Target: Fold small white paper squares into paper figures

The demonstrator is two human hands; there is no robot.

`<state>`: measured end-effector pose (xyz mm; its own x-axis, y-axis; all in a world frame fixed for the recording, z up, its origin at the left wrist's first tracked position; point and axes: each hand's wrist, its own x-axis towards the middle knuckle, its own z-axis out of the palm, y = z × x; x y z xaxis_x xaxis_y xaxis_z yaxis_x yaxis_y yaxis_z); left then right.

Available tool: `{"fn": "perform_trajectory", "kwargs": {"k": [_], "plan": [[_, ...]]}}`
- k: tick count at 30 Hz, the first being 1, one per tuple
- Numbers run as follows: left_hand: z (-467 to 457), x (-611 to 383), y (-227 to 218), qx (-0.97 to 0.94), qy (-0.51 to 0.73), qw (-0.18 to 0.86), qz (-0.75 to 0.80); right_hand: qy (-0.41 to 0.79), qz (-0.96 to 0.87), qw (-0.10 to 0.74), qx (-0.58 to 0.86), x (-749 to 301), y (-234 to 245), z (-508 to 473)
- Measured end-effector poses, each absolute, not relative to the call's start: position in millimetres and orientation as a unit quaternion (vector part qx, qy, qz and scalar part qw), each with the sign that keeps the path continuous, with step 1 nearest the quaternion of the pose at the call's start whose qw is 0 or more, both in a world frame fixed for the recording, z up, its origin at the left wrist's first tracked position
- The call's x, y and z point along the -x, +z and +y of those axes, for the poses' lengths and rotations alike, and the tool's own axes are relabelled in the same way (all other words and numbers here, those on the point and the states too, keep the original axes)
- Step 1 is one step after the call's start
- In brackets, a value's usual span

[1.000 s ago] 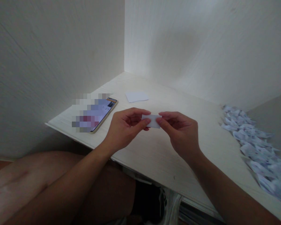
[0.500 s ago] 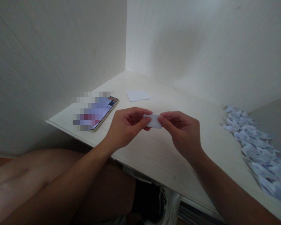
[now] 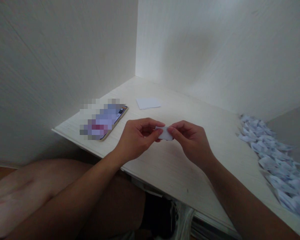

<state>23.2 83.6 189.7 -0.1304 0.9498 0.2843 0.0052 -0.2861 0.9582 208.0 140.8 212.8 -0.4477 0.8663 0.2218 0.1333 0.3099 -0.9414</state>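
Note:
Between my two hands is a small folded piece of white paper (image 3: 166, 134), held just above the table. My left hand (image 3: 140, 137) pinches its left end between thumb and fingers. At the right end, the thumb and fingers of my right hand (image 3: 191, 140) grip it too. The fingertips cover part of the paper, so its folds cannot be made out fully. Behind my hands a flat stack or sheet of white paper (image 3: 148, 103) lies on the table.
The pale table (image 3: 162, 170) fits into a corner of white walls. A phone (image 3: 110, 120) with a lit, partly blurred screen lies at the left. Many folded white paper pieces (image 3: 267, 146) line the right side. My legs are below the table's front edge.
My right hand has shifted slightly left, closer to my left hand. Less of the small folded paper shows between the fingers. The view has tilted a little.

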Motion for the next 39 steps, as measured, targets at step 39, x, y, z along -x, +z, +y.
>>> {"fn": "perform_trajectory", "kwargs": {"k": [39], "plan": [[91.0,-16.5,186.1,-0.427,0.613,0.505,0.432,0.459,-0.701,0.404,0.367,-207.1,211.4,141.8]]}}
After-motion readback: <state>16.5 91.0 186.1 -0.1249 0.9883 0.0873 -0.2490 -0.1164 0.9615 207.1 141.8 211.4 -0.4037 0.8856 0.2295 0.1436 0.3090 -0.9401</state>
